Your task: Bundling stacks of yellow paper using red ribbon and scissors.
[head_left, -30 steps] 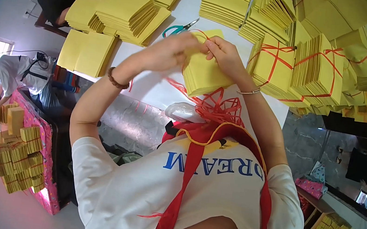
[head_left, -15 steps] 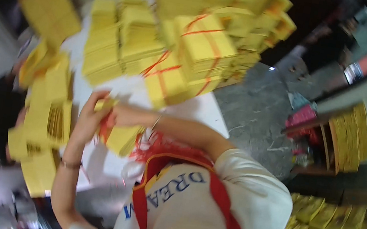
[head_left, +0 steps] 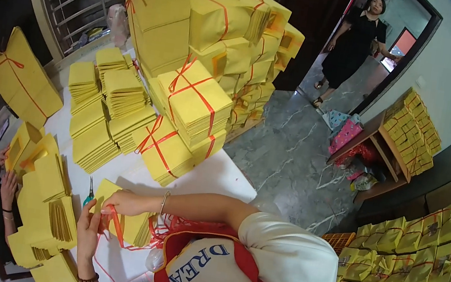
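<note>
A stack of yellow paper envelopes (head_left: 138, 228) lies at the table's near edge, in front of my body. Red ribbon (head_left: 117, 228) runs over it and loops between my hands. My right hand (head_left: 129, 203) reaches across the stack from the right, its fingers pinched on the ribbon. On the stack's left side is my left hand (head_left: 87, 231), fingertips drawn together at the ribbon; its grip is partly hidden. Just beyond the hands lie snips with teal handles (head_left: 90, 196). A tangle of loose red ribbon (head_left: 176, 227) sits right of the stack, against my apron.
Tied yellow bundles (head_left: 196, 99) and loose envelope piles (head_left: 94, 128) stand farther back on the white table (head_left: 226, 178). At left, a co-worker's hands (head_left: 9, 185) handle envelopes. A person in black (head_left: 355, 41) stands in the doorway. More bundles (head_left: 395, 245) fill the lower right.
The view has swung, so the hands and table sit lower in the picture and the doorway person shows fully. My hands stay at the same stack, with the ribbon loop now drawn out between them.
</note>
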Demonstrator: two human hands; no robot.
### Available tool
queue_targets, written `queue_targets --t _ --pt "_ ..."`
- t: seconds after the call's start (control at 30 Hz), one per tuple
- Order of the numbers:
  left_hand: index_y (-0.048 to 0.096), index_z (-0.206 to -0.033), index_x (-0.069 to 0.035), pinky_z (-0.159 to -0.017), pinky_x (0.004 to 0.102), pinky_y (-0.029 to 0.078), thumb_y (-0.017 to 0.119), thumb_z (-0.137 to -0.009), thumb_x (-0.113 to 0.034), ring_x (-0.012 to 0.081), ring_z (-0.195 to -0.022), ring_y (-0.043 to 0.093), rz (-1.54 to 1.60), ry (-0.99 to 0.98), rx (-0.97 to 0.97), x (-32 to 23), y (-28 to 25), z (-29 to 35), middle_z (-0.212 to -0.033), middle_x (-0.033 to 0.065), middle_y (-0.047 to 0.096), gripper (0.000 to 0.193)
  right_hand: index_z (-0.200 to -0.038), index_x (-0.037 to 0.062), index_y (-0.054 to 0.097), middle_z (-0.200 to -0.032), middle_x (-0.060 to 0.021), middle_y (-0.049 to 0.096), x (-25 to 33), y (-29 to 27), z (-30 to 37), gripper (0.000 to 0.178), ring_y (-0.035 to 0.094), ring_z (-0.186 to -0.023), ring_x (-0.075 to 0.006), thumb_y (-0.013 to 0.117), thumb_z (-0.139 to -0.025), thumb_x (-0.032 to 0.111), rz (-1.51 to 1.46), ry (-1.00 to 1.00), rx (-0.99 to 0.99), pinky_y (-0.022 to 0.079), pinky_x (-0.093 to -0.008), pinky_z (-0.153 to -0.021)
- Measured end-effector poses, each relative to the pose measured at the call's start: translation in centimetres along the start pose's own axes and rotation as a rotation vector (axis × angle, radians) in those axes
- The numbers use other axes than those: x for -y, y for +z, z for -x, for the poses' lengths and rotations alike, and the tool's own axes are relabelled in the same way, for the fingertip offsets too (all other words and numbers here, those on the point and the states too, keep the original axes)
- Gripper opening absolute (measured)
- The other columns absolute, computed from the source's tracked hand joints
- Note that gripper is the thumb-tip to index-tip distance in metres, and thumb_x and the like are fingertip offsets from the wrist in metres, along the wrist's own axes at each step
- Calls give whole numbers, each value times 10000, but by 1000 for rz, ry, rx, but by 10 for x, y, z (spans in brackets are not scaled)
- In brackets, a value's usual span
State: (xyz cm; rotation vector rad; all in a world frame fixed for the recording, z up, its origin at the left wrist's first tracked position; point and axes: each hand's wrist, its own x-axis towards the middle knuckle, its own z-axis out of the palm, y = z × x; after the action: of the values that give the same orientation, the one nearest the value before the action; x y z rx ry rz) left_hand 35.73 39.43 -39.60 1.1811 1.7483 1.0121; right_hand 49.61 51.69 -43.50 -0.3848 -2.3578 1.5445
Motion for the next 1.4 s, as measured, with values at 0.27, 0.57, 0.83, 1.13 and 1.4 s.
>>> queue_targets --t 0.27,0.57,0.83,1.13,1.4 --pt "417 -1197 -35 -418 175 317 492 -877 -139 48 -484 424 204 -59 55 -4 10 4 -612 1 480 345 -758 26 603 -726 -82 631 0 -6 5 293 586 -734 -229 496 -835 287 -75 -2 13 430 -329 -666" --pt "511 -1102 16 -784 255 426 480 -827 -65 144 -897 523 40 48 10 29 -15 -10 -994 69 557 289 -947 63 598 -942 -93 582 -19 -5 9 189 534 -938 -211 460 -822 92 59 -196 26 390 -312 -861" --pt "540 -1026 -8 -574 237 405 506 -789 -87 95 -607 492 14 78 -7 5 -18 -10 -667 32 548 252 -954 1 612 -916 -102 581 -24 -7 -5 249 533 -912 -193 498 -868 205 -95 -132 -50 401 -279 -826" --pt "576 -936 7 -546 258 391 537 -796 -121 109 -583 502 -65 30 -79 8 -15 9 -602 54 535 194 -928 8 633 -948 -55 547 -21 -6 5 216 506 -878 -164 553 -840 188 64 -120 -151 394 -242 -803" --pt "610 -874 7 -605 252 437 542 -805 -156 108 -663 552 -5 13 -29 20 -7 27 -713 71 607 190 -976 30 593 -788 14 570 -19 -24 -21 200 445 -642 -29 494 -873 169 -372 112 -187 360 -190 -574"
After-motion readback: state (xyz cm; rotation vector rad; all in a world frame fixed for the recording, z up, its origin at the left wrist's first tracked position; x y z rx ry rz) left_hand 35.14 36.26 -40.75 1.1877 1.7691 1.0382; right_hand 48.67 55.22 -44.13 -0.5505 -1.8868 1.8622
